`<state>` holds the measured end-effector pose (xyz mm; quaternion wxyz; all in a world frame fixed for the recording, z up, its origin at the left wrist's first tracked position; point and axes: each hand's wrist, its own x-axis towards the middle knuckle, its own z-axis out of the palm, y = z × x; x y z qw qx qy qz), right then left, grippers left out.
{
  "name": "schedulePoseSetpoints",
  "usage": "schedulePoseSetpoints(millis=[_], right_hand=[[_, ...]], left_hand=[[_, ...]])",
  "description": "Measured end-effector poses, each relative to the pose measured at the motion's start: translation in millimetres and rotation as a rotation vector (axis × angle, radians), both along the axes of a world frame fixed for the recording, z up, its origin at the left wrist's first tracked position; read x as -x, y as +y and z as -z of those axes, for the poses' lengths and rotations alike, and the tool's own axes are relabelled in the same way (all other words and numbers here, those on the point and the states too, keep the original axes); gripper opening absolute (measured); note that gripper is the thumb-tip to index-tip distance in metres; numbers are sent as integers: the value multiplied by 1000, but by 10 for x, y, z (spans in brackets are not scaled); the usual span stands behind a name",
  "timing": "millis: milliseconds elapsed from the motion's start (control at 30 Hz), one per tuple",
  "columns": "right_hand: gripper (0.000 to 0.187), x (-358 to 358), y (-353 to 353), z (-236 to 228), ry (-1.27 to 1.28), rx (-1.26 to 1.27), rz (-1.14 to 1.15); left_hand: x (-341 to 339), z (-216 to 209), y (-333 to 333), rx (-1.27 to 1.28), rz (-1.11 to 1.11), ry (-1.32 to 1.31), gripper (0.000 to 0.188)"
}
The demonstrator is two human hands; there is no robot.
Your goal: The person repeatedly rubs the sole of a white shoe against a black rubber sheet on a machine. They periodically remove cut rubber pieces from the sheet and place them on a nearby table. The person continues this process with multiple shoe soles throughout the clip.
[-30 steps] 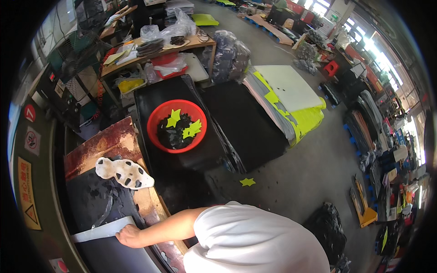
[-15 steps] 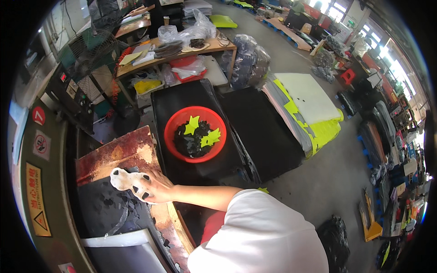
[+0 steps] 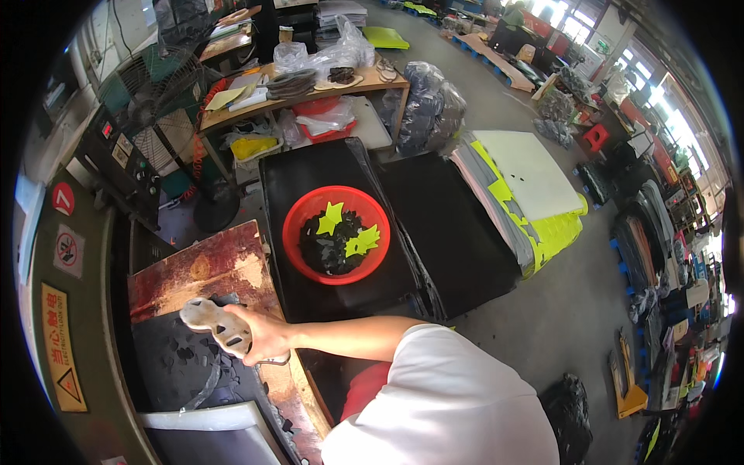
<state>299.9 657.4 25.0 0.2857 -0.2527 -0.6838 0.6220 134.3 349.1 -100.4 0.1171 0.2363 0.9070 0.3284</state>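
My right hand point(image 3: 267, 335) reaches in from the right and is closed around the near end of a pale cutting die point(image 3: 215, 324). The die has a lobed outline and several dark holes. It is over the black sheet point(image 3: 159, 364) at the left; whether it touches the sheet I cannot tell. Small black offcuts point(image 3: 184, 353) and a clear plastic strip point(image 3: 205, 387) lie on that sheet. Beneath it is a worn reddish-brown board point(image 3: 201, 267), its surface scraped to bare wood in places. My left hand is out of view.
A red basin point(image 3: 380, 260) of black scraps and yellow-green pieces stands on a black stack. Right of it are black sheets point(image 3: 442, 225) and a white-topped pile point(image 3: 527, 170). A green machine frame point(image 3: 89, 310) borders the left. Behind are a fan point(image 3: 151, 97) and a cluttered wooden table point(image 3: 391, 89).
My right hand has shifted slightly down, with the cutting die turned a little in its grip. The view has moved a little too.
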Motion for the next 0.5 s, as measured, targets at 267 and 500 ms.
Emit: schedulePoseSetpoints(millis=[267, 500], right_hand=[[76, 63, -480, 99, 873, 1342, -333], [85, -177, -1290, -3, 609, 1328, -398]], left_hand=[[402, -468, -2181, -82, -523, 78, 43], [-495, -851, -4310, 178, -1027, 333, 42]])
